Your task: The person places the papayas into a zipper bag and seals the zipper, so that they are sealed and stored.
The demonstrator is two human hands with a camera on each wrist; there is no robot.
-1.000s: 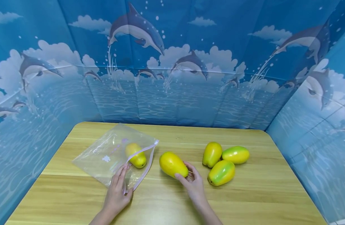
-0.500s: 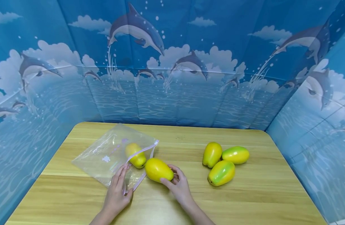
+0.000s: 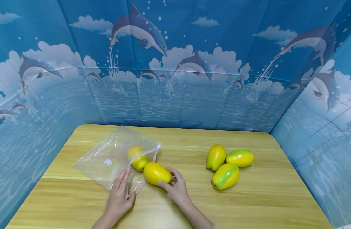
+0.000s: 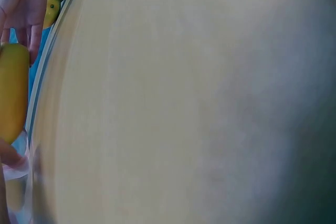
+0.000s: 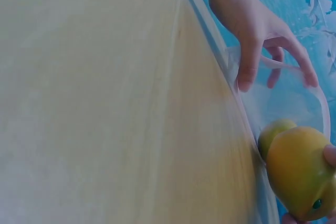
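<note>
A clear zip bag (image 3: 101, 162) with a pale purple seal strip lies flat on the left of the table, its mouth facing right. Inside it, near the mouth, rests a yellow mango (image 3: 136, 156). My left hand (image 3: 118, 197) holds the bag's mouth apart, fingers at the upper lip and thumb at the lower one. A second yellow mango (image 3: 156, 173) is in my right hand (image 3: 177, 189), gripped from its right end by thumb and fingers. Its left end overlaps the bag's mouth, close beside the first mango. In the right wrist view the held mango (image 5: 296, 169) partly hides the bagged one (image 5: 274, 129).
Three more yellow-green mangoes sit grouped to the right: one upright-lying mango (image 3: 216, 157), one greener mango (image 3: 239, 157) and one nearer mango (image 3: 225, 176). The wooden table (image 3: 264, 203) ends at a blue dolphin-print curtain (image 3: 175, 105) behind and at both sides.
My right hand has moved left with the mango, from beside the bag to its mouth. The left hand, the bag and the three mangoes on the right have stayed put.
</note>
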